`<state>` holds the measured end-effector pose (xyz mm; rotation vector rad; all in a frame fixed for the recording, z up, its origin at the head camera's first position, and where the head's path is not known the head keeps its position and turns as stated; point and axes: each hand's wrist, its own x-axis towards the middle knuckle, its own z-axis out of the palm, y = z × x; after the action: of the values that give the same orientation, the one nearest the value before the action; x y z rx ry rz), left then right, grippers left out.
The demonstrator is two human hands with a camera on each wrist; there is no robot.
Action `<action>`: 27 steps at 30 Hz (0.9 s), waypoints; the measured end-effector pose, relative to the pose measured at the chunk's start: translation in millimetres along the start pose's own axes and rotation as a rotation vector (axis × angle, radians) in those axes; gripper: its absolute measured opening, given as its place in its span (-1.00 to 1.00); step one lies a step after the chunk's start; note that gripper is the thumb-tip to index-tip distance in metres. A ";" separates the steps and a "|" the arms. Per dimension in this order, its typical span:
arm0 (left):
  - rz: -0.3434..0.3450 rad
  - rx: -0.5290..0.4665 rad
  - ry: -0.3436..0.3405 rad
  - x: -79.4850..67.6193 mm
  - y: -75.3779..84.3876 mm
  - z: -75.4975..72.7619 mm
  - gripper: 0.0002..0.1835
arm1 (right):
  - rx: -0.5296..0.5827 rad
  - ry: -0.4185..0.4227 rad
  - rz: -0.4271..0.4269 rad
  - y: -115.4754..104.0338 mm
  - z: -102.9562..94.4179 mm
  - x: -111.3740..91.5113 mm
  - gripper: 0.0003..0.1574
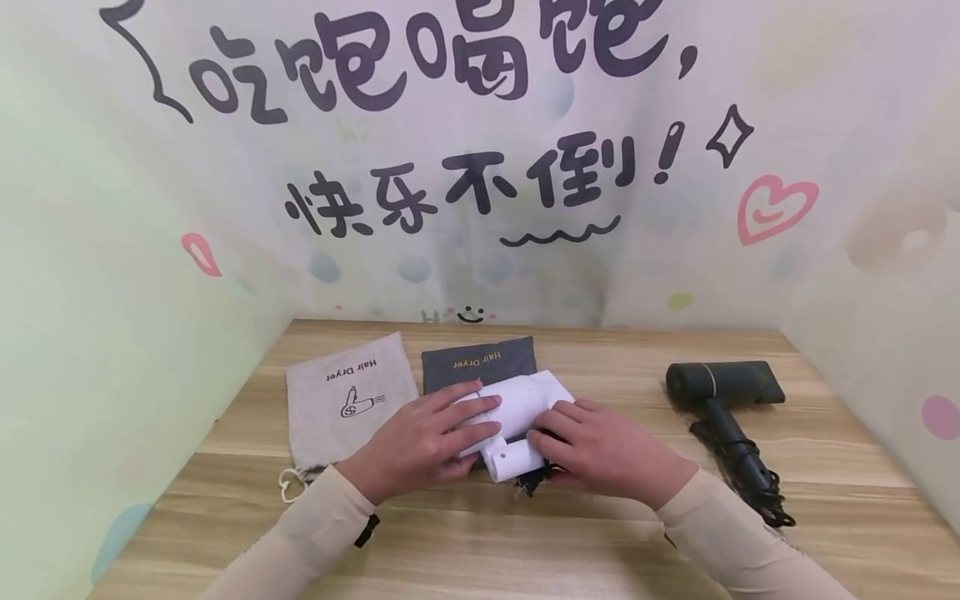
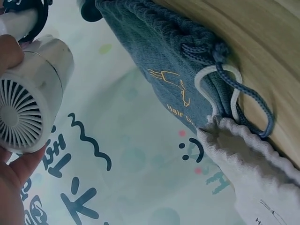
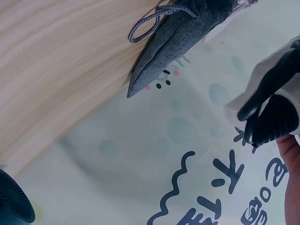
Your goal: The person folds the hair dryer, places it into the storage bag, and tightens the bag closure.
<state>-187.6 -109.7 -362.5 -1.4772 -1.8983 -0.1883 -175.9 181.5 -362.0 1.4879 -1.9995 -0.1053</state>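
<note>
A white hair dryer with its handle folded in is held between both hands above the table. My left hand grips its rear end, with the fingers over the body. In the left wrist view the round slotted rear grille shows. My right hand holds the dryer near its nozzle and folded handle. A black cord is bundled at the handle, with its plug hanging below. Behind the dryer lies a dark grey drawstring pouch lettered "Hair Dryer", partly hidden.
At the left lies a light beige drawstring pouch with a hair dryer drawing. A black hair dryer with its cord wrapped round the handle lies on the right of the wooden table. A printed curtain hangs behind.
</note>
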 end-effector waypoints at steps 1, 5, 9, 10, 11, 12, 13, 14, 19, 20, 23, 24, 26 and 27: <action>0.002 0.002 0.004 0.1 0.0 0.2 -0.54 | 0.012 0.002 0.006 0.1 0.1 0.1 -0.26; 0.005 0.005 0.018 0.4 0.5 1.5 -0.58 | 0.034 -0.015 0.031 -0.2 -0.4 1.0 -0.27; 0.006 0.008 0.022 0.5 2.1 2.2 -0.61 | 0.041 -0.056 0.068 -2.8 -1.1 1.3 -0.31; 0.007 0.011 0.021 0.6 2.4 2.4 -0.61 | 0.045 -0.061 0.079 -3.6 -1.0 1.3 -0.32; 0.005 0.010 0.018 0.7 2.7 2.4 -0.62 | 0.050 -0.064 0.091 -4.4 -0.7 1.3 -0.33; 0.002 0.011 0.016 1.0 3.0 2.4 -0.62 | 0.056 -0.064 0.102 -5.0 -0.4 1.4 -0.35; -0.001 0.011 0.015 1.0 3.2 2.5 -0.63 | 0.063 -0.062 0.111 -5.6 0.2 1.4 -0.36; -0.004 0.011 0.013 1.1 3.4 2.6 -0.64 | 0.065 -0.059 0.117 -5.9 0.9 1.3 -0.36; -0.016 0.001 0.014 0.7 3.1 3.6 -0.65 | 0.082 -0.033 0.118 -6.5 2.7 0.9 -0.35; -0.018 -0.001 0.013 0.4 2.9 3.7 -0.65 | 0.088 -0.031 0.117 -6.5 2.8 1.0 -0.34; -0.027 -0.002 0.014 -0.4 2.5 3.4 -0.63 | 0.113 -0.034 0.125 -6.4 2.0 1.7 -0.32; -0.030 0.000 0.013 -0.7 2.3 2.9 -0.63 | 0.122 -0.035 0.130 -6.2 1.6 2.1 -0.31; -0.036 0.005 0.011 -1.1 1.8 1.6 -0.61 | 0.136 -0.036 0.142 -5.6 1.1 2.3 -0.30; -0.040 0.007 0.010 -0.9 1.5 1.1 -0.61 | 0.141 -0.036 0.150 -5.4 0.9 2.3 -0.30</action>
<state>-186.7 -109.4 -364.3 -1.4322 -1.9193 -0.2076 -172.2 177.3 -364.0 1.4239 -2.1784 0.0736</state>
